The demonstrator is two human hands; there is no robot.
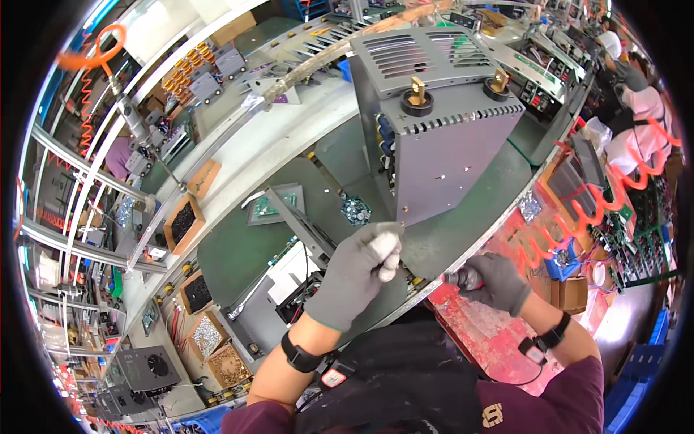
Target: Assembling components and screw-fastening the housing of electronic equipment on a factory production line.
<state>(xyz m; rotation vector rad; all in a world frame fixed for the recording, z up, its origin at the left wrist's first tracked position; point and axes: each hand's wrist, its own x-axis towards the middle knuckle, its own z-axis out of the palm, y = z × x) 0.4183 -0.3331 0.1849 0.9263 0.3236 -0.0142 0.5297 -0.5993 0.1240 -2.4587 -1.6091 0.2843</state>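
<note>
My left hand [358, 275], in a grey glove with white fingertips, is closed in a pinch just in front of the grey metal cabinet [455, 163]. Whatever its fingertips hold is too small to make out. To the right, over the bench edge, my gloved right hand [499, 282] wraps round a dark cylindrical hand tool [466, 278]; its exact kind is mostly hidden. The cabinet stands upright, with a vented top and two brass terminals [417, 92] in black rings. A small heap of metal screws [356, 210] lies left of it, beyond my left hand.
An open unit with wiring [289, 278] sits left of my left hand, beside a tray with a green circuit board [275, 205]. Parts boxes [207, 336] line the left. A red coiled hose [578, 210] hangs at right; a driver [130, 116] hangs upper left. Another person [640, 108] is far right.
</note>
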